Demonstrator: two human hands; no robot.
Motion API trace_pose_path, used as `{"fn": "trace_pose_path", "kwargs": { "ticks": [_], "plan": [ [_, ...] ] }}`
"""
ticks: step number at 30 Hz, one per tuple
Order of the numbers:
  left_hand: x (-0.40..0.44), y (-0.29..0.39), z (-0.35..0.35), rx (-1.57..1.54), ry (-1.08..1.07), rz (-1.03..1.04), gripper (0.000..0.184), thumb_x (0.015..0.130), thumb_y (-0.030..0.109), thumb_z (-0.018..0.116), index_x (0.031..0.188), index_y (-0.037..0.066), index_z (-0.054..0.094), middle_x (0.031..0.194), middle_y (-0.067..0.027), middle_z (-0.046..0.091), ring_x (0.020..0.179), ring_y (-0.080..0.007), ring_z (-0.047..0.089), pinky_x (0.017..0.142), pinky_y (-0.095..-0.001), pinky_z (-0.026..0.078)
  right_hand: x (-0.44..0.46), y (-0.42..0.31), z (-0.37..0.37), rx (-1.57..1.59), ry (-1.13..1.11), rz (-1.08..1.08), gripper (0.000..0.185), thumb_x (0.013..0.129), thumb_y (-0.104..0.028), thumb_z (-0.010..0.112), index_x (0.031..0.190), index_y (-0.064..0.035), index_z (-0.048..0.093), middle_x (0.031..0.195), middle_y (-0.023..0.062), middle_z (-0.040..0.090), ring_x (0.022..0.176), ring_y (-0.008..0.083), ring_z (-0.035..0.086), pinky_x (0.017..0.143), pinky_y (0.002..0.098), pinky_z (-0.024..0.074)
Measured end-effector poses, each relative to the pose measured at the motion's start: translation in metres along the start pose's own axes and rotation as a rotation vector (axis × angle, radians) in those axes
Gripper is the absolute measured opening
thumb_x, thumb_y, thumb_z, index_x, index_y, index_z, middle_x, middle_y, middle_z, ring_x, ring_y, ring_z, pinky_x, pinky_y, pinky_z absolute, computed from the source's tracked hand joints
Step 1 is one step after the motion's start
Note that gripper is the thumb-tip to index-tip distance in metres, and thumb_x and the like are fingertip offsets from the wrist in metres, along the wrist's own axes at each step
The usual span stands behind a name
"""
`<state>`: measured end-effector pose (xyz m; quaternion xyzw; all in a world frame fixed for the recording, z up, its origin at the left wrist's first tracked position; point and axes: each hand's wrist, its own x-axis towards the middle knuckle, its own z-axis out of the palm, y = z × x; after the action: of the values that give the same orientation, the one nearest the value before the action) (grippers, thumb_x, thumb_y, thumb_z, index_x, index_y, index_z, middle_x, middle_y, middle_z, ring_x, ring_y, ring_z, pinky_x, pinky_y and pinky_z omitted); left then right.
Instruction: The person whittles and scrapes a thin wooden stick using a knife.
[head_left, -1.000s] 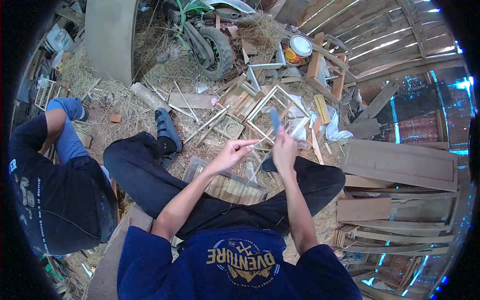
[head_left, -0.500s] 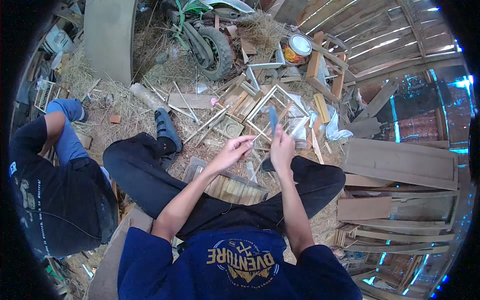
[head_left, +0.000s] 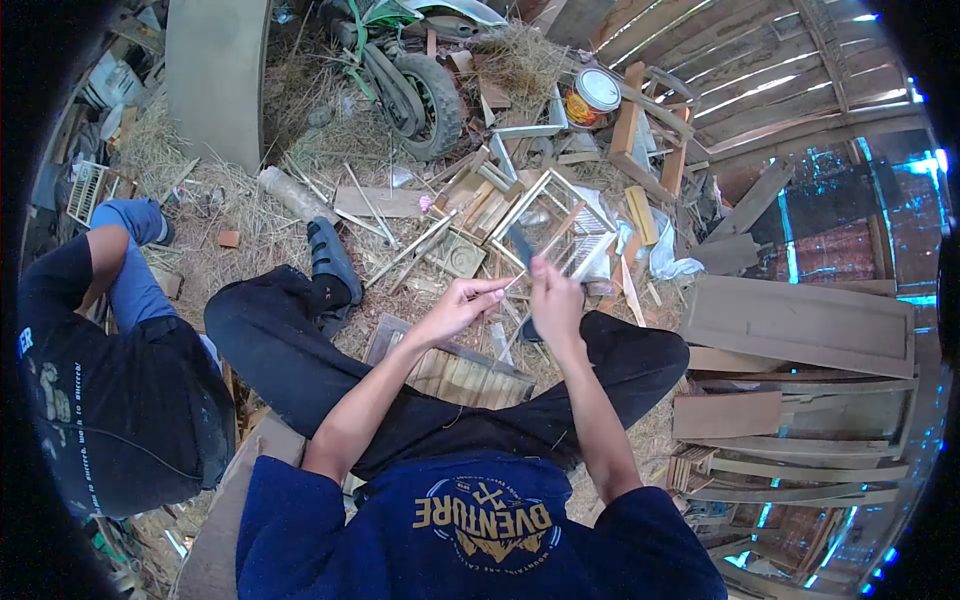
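My right hand (head_left: pixel 556 300) is closed round the handle of a knife (head_left: pixel 521 244), whose dark blade points up and to the left. Between the fingertips of my left hand (head_left: pixel 460 308) is pinched a thin wooden stick (head_left: pixel 514 281), its far end close to the knife and my right hand. Whether blade and stick touch, I cannot tell. Just beyond my hands stands a small slatted wooden frame (head_left: pixel 548 190). Below them, between my legs, lies a wooden slatted panel (head_left: pixel 465 375).
Another person (head_left: pixel 120 390) sits at the left. A motorbike wheel (head_left: pixel 430 108) and a paint can (head_left: pixel 594 97) are at the back. Wooden boards (head_left: pixel 800 325) are stacked at the right. Straw, loose sticks and a carved wooden block (head_left: pixel 455 256) lie on the ground.
My right hand has shifted left and slightly down, and the knife blade has tilted left toward the stick. My left hand has barely moved, still pinching the stick.
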<state>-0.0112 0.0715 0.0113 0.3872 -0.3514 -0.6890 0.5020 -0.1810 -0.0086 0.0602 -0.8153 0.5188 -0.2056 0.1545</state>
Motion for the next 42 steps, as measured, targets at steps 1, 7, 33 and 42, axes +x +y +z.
{"fn": "trace_pose_path", "kwargs": {
  "ticks": [1,7,33,42],
  "plan": [
    [0.001,-0.002,0.0,0.019,-0.008,0.008,0.039,0.102,0.022,0.057,0.138,0.006,0.057,0.071,0.0084,0.047,0.062,-0.0017,0.039,0.054,-0.0199,0.032,-0.003,0.002,-0.001,-0.009,0.027,-0.004,0.044,0.104,-0.042,0.044,0.1,-0.0085,0.072,0.064,0.0225,0.062,0.062,0.0418,0.065,0.059,0.0499,0.0485],
    [0.003,-0.005,-0.001,-0.015,-0.091,0.01,0.039,0.102,0.023,0.057,0.137,0.006,0.058,0.072,0.0094,0.047,0.06,-0.0013,0.037,0.053,-0.0196,0.03,0.004,0.015,0.001,0.065,0.081,0.216,0.042,0.104,-0.04,0.044,0.101,-0.0088,0.071,0.06,0.0204,0.06,0.06,0.0415,0.064,0.057,0.05,0.0471],
    [0.008,-0.022,-0.005,0.153,-0.121,0.136,0.039,0.101,0.015,0.057,0.14,0.014,0.057,0.076,0.0045,0.052,0.072,-0.0059,0.044,0.069,-0.0245,0.043,-0.002,0.007,-0.008,0.106,0.026,0.249,0.054,0.104,-0.047,0.041,0.096,-0.0032,0.072,0.058,0.0229,0.057,0.06,0.0425,0.063,0.059,0.0489,0.0476],
    [0.006,-0.018,-0.007,0.243,-0.112,0.141,0.037,0.103,0.015,0.054,0.139,0.01,0.057,0.112,-0.0087,0.071,0.102,-0.0099,0.063,0.092,-0.0281,0.051,-0.014,0.016,-0.003,0.071,0.001,0.194,0.055,0.104,-0.045,0.041,0.088,-0.0005,0.07,0.058,0.0238,0.056,0.059,0.0443,0.061,0.058,0.0487,0.0461]
  ]
}}
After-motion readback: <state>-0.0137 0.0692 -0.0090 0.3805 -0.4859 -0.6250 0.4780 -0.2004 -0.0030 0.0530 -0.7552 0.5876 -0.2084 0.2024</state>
